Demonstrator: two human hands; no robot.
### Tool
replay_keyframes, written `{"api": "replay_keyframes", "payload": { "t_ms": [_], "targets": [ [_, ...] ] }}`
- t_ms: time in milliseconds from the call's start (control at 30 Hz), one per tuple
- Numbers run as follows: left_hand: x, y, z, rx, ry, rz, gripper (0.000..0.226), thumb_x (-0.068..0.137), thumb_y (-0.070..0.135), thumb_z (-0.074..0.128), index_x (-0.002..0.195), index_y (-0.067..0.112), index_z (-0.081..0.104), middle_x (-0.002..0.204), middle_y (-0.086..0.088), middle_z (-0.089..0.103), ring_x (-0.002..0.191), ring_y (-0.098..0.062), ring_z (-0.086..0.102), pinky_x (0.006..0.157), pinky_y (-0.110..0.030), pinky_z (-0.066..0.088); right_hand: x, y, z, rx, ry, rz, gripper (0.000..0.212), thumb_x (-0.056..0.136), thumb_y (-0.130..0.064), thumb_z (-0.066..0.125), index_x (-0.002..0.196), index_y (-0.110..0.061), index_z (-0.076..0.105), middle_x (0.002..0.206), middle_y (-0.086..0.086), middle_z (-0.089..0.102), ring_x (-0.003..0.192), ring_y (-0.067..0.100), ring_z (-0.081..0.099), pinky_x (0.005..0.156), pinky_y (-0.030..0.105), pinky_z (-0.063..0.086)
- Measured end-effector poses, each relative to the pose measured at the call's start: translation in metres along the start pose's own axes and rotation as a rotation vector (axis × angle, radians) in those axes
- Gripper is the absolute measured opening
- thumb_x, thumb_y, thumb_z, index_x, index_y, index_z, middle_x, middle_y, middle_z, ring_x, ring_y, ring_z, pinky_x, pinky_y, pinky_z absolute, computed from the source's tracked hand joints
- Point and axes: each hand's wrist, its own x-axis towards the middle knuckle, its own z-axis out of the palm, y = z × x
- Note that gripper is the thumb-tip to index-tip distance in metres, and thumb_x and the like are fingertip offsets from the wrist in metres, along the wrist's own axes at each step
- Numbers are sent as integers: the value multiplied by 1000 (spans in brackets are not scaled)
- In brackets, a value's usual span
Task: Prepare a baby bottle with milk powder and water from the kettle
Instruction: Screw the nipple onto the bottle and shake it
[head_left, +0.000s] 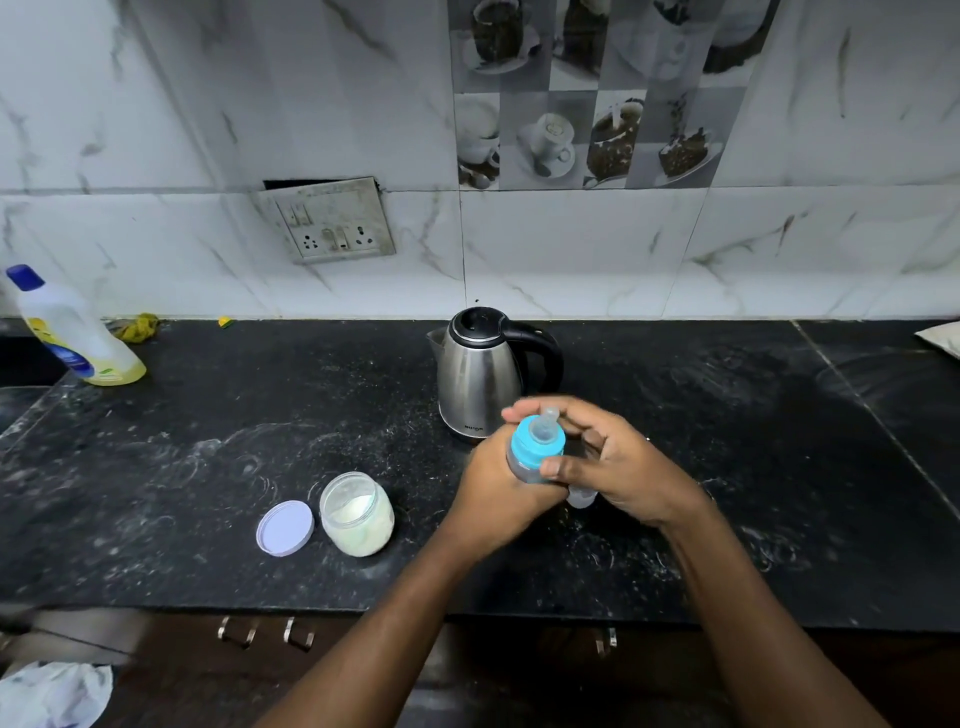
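Note:
I hold a small clear baby bottle (525, 462) with a blue collar and a clear teat above the black counter (208, 457), just in front of the steel kettle (478, 371). My left hand (493, 483) wraps the bottle's body from below. My right hand (613, 457) has its fingers on the blue collar and teat. An open clear jar of white milk powder (357, 514) stands to the left, with its pale round lid (285, 528) lying flat beside it. A clear cap (581, 498) shows under my right hand.
A yellow liquid bottle with a blue cap (72, 332) leans at the far left by the wall. A switch and socket plate (332, 221) is on the tiled wall. Drawer handles (267, 633) sit below the counter edge. A white cloth (52, 693) lies bottom left.

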Motion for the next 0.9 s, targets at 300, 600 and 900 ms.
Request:
{"api": "replay_keyframes", "payload": {
  "t_ms": [300,600,900],
  "targets": [
    [2,-29,-12,-97,93,-148,30,75,2,91,90,12,66,78,5,72,69,-11,64,64,-21,54,-24,102,-37,-868,206,610,89,79,-48,82,154,-48,34,158,-8,45,142,26,37,113,50,27],
    [0,-45,-12,-49,133,-181,33,79,-2,92,95,12,67,80,9,74,72,-4,67,69,-19,56,-23,127,-10,-401,474,469,45,79,-25,87,114,-30,59,107,-5,73,100,22,71,84,34,57],
    [-1,-42,-10,-9,127,-184,37,78,-2,91,99,17,66,89,0,72,81,-13,65,78,-31,56,-6,-11,-18,-380,219,172,62,78,-23,81,129,-38,50,124,-8,72,103,27,73,93,44,61]
  ]
}}
